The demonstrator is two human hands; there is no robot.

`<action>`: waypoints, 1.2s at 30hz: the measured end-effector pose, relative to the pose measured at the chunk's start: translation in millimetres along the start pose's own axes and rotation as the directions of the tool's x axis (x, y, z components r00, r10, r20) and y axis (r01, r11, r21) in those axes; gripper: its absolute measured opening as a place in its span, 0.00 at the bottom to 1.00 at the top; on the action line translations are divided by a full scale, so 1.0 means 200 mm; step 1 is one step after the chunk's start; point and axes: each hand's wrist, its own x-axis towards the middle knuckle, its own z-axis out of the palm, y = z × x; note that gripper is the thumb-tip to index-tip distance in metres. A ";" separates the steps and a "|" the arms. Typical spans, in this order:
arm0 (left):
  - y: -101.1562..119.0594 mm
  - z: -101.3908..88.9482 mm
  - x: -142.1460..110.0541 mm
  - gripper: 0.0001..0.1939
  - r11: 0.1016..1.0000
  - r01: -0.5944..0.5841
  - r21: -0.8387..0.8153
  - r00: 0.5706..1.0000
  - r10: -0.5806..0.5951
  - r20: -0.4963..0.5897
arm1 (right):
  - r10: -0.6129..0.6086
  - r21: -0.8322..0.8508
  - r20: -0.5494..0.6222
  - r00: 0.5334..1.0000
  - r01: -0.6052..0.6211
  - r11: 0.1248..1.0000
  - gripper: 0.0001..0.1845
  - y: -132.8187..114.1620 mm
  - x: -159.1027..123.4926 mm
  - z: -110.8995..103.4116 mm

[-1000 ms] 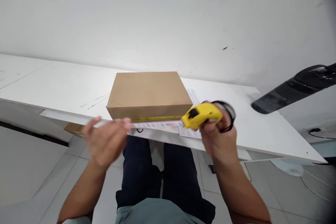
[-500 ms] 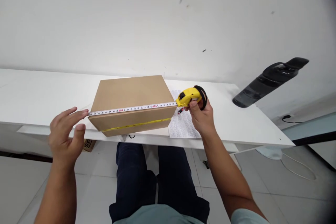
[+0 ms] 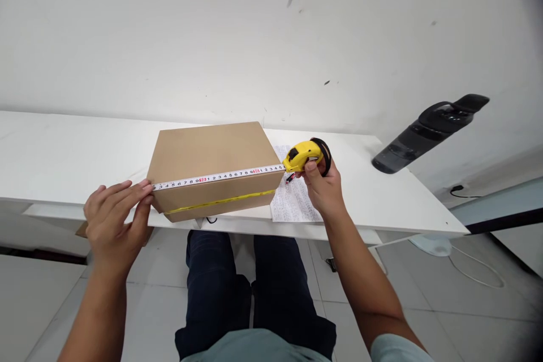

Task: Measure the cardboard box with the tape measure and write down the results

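Note:
A brown cardboard box (image 3: 214, 150) with a yellow strip along its front side sits near the table's front edge. The white, numbered blade of a tape measure (image 3: 229, 176) runs along the box's top front edge. At the left corner, my left hand (image 3: 116, 218) is closed on the blade's end, thumb and fingertips together. Past the right corner, my right hand (image 3: 324, 186) grips the yellow case of the tape measure (image 3: 302, 156), which has a black strap. The fingers behind the case are partly hidden.
Under the case lies a printed sheet (image 3: 292, 203) with a pen (image 3: 289, 177) on it. A dark bottle (image 3: 418, 138) stands at the right of the white table (image 3: 63, 153). The white wall (image 3: 203, 39) rises behind.
My left hand has moved right and closed its fingers on the blade's end at the box corner. The blade has shifted slightly right along the edge. My right hand keeps its grip.

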 end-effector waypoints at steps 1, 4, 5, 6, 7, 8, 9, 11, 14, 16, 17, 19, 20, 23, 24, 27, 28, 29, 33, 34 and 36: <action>0.00 0.00 0.02 0.14 1.000 0.011 -0.001 1.000 -0.011 0.004 | 0.001 0.005 -0.004 1.000 -0.001 1.000 0.39 -0.01 0.00 0.00; 0.00 -0.04 0.08 0.13 0.999 -0.013 0.032 1.000 0.013 -0.027 | -0.022 0.035 -0.036 0.999 0.023 0.999 0.36 -0.07 -0.05 0.01; 0.02 -0.07 0.10 0.14 0.999 -0.015 0.042 0.997 0.018 -0.077 | -0.032 0.046 -0.061 0.998 0.035 0.998 0.35 -0.09 -0.08 0.01; 0.05 -0.09 0.12 0.17 0.999 -0.013 0.044 0.991 0.019 -0.136 | -0.041 0.060 -0.095 0.995 0.047 0.997 0.35 -0.12 -0.12 0.02; 0.10 -0.12 0.14 0.20 0.999 -0.017 0.035 0.983 0.023 -0.184 | -0.044 0.075 -0.131 0.990 0.054 0.996 0.36 -0.15 -0.17 0.02; 0.16 -0.14 0.15 0.23 0.999 -0.034 0.020 0.978 0.038 -0.205 | -0.040 0.090 -0.167 0.985 0.056 0.994 0.37 -0.17 -0.22 0.03; 0.24 -0.16 0.15 0.25 0.997 -0.077 0.000 0.978 0.076 -0.194 | -0.029 0.104 -0.197 0.980 0.050 0.993 0.38 -0.18 -0.28 0.03; 0.42 -0.16 0.14 0.25 0.970 -0.232 -0.065 0.970 0.226 -0.090 | 0.032 0.125 -0.205 0.978 -0.007 0.992 0.38 -0.18 -0.41 0.03; 0.67 -0.09 0.08 0.20 0.889 -0.380 -0.255 0.922 0.386 -0.026 | 0.168 0.144 -0.053 0.984 -0.159 0.977 0.34 -0.12 -0.59 0.03; 0.77 -0.03 0.04 0.20 0.860 -0.357 -0.366 0.929 0.367 -0.043 | 0.220 0.154 0.092 0.971 -0.232 0.960 0.31 -0.07 -0.67 0.03; 0.80 0.00 0.02 0.20 0.851 -0.334 -0.406 0.937 0.346 -0.048 | 0.228 0.159 0.148 0.962 -0.251 0.955 0.30 -0.05 -0.70 0.03; 0.84 0.05 -0.02 0.22 0.837 -0.304 -0.454 0.946 0.320 -0.044 | 0.236 0.157 0.222 0.946 -0.274 0.949 0.28 -0.04 -0.73 0.03; 0.84 0.07 -0.04 0.22 0.834 -0.297 -0.465 0.948 0.315 -0.040 | 0.243 0.148 0.243 0.939 -0.284 0.947 0.28 -0.04 -0.74 0.03; 0.81 0.10 -0.09 0.25 0.851 -0.272 -0.449 0.954 0.300 -0.010 | 0.286 0.120 0.249 0.925 -0.323 0.939 0.28 -0.07 -0.72 0.03; 0.78 0.10 -0.11 0.27 0.864 -0.261 -0.430 0.956 0.292 0.007 | 0.309 0.114 0.251 0.918 -0.345 0.932 0.29 -0.09 -0.71 0.03; 0.64 0.08 -0.14 0.36 0.923 -0.214 -0.321 0.972 0.235 0.029 | 0.369 0.112 0.292 0.883 -0.414 0.903 0.39 -0.10 -0.65 0.02; 0.58 0.08 -0.15 0.40 0.949 -0.164 -0.268 0.985 0.172 0.006 | 0.377 0.112 0.313 0.872 -0.428 0.897 0.45 -0.10 -0.62 0.02; 0.52 0.07 -0.15 0.42 0.971 -0.074 -0.227 0.997 0.070 -0.026 | 0.377 0.115 0.328 0.866 -0.433 0.894 0.50 -0.09 -0.59 0.02; 0.32 0.07 -0.14 0.37 0.815 0.511 -0.271 0.846 -0.533 -0.006 | 0.387 0.159 0.340 0.857 -0.458 0.875 0.59 -0.03 -0.45 0.04; 0.28 0.08 -0.15 0.33 0.726 0.618 -0.301 0.775 -0.628 0.075 | 0.400 0.174 0.348 0.848 -0.478 0.861 0.57 -0.03 -0.41 0.05; 0.20 0.11 -0.18 0.27 0.620 0.724 -0.302 0.688 -0.678 0.259 | 0.426 0.194 0.383 0.820 -0.522 0.831 0.52 -0.02 -0.37 0.06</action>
